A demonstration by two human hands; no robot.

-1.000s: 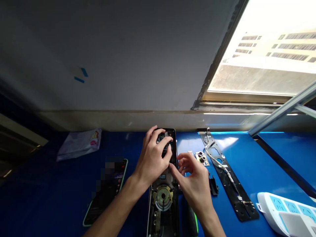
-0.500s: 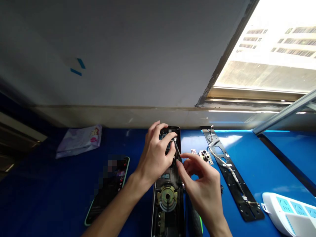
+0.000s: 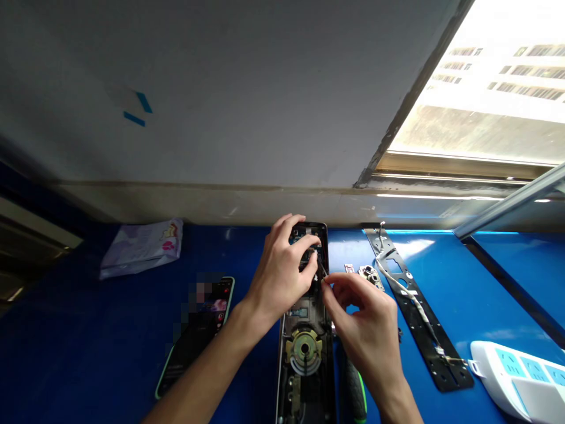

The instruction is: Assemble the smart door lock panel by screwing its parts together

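A long black lock housing (image 3: 289, 353), its back off, lies upright in view with a circuit board (image 3: 298, 235) near its far end and a round brass-coloured part (image 3: 304, 351) lower down. My left hand (image 3: 285, 265) grips over its left edge, with index finger and thumb curved above the board, close to a small white connector. Between thumb and index finger, my right hand (image 3: 364, 309) pinches a thin dark cable (image 3: 323, 269) at the housing's right side. Its far end is partly hidden by my left fingers.
Right of the housing lie small parts (image 3: 369, 275), a black metal plate (image 3: 419, 318) with a white cable and a white power strip (image 3: 507, 377). A green-and-black handle (image 3: 355, 391) is beside my right wrist. Leftward are a phone (image 3: 198, 341) and a plastic packet (image 3: 143, 247).
The view has shifted slightly. My right fingers have closed to a tighter pinch on the thin cable, and my left thumb has moved closer to the index finger.
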